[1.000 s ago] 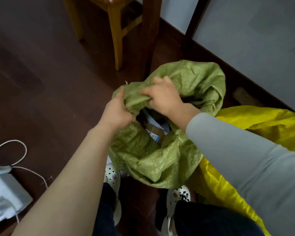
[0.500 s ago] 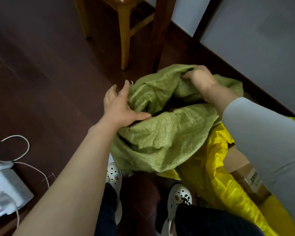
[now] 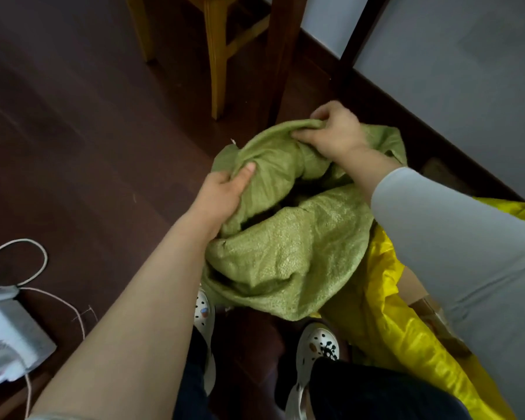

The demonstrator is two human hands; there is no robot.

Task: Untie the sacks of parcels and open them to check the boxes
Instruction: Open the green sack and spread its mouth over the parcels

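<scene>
Head view: a green sack [image 3: 288, 256] is sitting on the dark floor [image 3: 88, 147], touching a yellow sack [image 3: 382, 316].
Left hand [image 3: 225, 189]: is gripping the sack's near fold, thumb pressing into the cloth.
Right hand [image 3: 335, 133]: is clutching the far rim, fingers curling round it.
Sack mouth: is gaping slightly; the inside is too dark to tell.

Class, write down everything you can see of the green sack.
The green sack is coarse woven, plastic-looking cloth, crumpled and slumped on the dark wood floor against a yellow sack. Its mouth is open; the left hand and right hand each grip bunched rim fabric. Its contents are hidden.
</scene>
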